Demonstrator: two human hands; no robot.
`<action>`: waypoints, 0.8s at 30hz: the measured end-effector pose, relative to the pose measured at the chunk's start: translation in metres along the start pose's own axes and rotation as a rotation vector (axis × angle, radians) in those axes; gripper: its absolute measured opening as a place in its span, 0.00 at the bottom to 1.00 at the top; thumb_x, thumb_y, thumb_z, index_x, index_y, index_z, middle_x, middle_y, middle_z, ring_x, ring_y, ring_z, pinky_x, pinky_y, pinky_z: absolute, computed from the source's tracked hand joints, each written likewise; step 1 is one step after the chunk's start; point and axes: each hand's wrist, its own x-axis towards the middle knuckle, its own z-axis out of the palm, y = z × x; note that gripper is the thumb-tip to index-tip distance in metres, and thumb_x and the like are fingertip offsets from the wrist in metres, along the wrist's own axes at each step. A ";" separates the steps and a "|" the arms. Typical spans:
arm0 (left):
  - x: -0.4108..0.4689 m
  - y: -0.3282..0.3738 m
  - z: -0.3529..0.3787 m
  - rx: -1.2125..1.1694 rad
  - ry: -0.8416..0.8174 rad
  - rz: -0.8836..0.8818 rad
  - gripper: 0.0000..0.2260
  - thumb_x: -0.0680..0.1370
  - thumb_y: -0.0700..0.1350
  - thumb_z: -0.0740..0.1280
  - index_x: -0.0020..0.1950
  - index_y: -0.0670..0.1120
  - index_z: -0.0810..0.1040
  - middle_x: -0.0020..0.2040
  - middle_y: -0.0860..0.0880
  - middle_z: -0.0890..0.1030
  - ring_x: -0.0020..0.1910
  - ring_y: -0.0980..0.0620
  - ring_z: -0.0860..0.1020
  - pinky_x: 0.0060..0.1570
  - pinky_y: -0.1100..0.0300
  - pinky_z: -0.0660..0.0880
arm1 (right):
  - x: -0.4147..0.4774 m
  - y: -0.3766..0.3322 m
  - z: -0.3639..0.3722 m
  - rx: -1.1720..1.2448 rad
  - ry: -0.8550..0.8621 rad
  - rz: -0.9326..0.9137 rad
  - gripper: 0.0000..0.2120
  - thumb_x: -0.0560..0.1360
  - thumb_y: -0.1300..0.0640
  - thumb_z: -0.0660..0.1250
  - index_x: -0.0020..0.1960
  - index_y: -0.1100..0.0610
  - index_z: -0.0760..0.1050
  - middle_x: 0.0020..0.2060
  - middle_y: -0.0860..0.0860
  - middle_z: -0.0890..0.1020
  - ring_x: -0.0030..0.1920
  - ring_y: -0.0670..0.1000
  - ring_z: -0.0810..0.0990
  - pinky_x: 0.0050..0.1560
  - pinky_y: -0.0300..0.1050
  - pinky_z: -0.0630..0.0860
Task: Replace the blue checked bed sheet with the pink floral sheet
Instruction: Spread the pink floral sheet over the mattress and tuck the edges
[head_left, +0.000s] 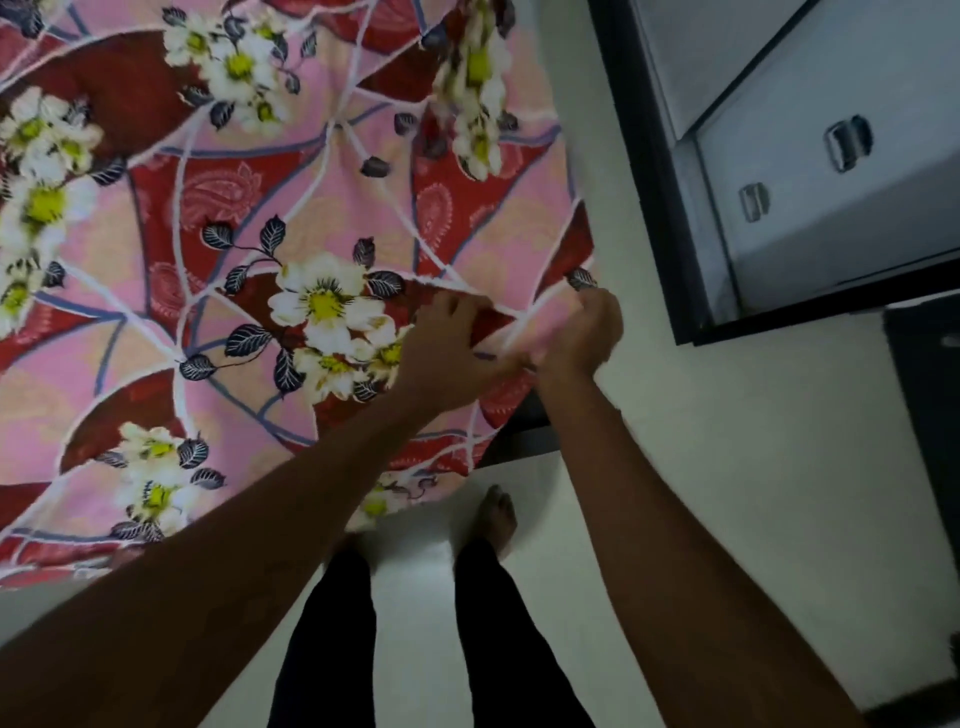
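Head view looks down your two bare arms to the near right corner of the bed, where both of your hands meet on the pink floral sheet (218, 218). The sheet lies spread across the bed and fills the left and upper part of the picture, with white and yellow flowers, dark leaves and red patches. Its edge hangs over the side near your legs. Your left hand (447, 338) lies on top of the cloth at the corner with its fingers curled down, its grip pinching a red fold. Your right hand (584, 330) is just beside it, at the very edge of the sheet, its grip clenched round a bunched pink strip of the same cloth. The two hands almost touch, with the gathered fold running between them. Below them a dark edge of the bed (522, 434) shows under the hanging cloth. You stand on a pale floor (727, 467) in dark trousers (498, 649), with one bare foot (500, 512) near the bed. To the upper right stands a grey cabinet (831, 249) in a dark frame, with two metal handles (848, 141) on its front, well apart from the bed.
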 end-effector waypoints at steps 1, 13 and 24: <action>0.004 0.010 0.006 0.017 -0.070 0.034 0.40 0.66 0.74 0.63 0.64 0.45 0.77 0.57 0.42 0.77 0.55 0.42 0.75 0.53 0.49 0.75 | 0.007 -0.001 -0.017 -0.033 0.020 -0.037 0.12 0.74 0.61 0.63 0.33 0.54 0.69 0.32 0.49 0.72 0.34 0.48 0.71 0.36 0.46 0.66; 0.028 0.065 0.047 -0.040 -0.454 0.080 0.19 0.77 0.55 0.70 0.64 0.46 0.77 0.58 0.45 0.75 0.55 0.46 0.76 0.53 0.54 0.76 | 0.062 0.052 -0.129 -0.545 -0.054 -0.278 0.08 0.76 0.61 0.72 0.44 0.60 0.73 0.37 0.47 0.76 0.34 0.42 0.73 0.33 0.23 0.66; 0.070 0.029 0.051 0.424 -0.168 0.252 0.34 0.76 0.67 0.53 0.79 0.55 0.60 0.82 0.45 0.54 0.80 0.41 0.51 0.72 0.32 0.51 | 0.130 0.070 -0.122 -1.255 -0.258 -0.215 0.05 0.78 0.55 0.67 0.50 0.54 0.72 0.46 0.52 0.79 0.49 0.55 0.79 0.52 0.52 0.71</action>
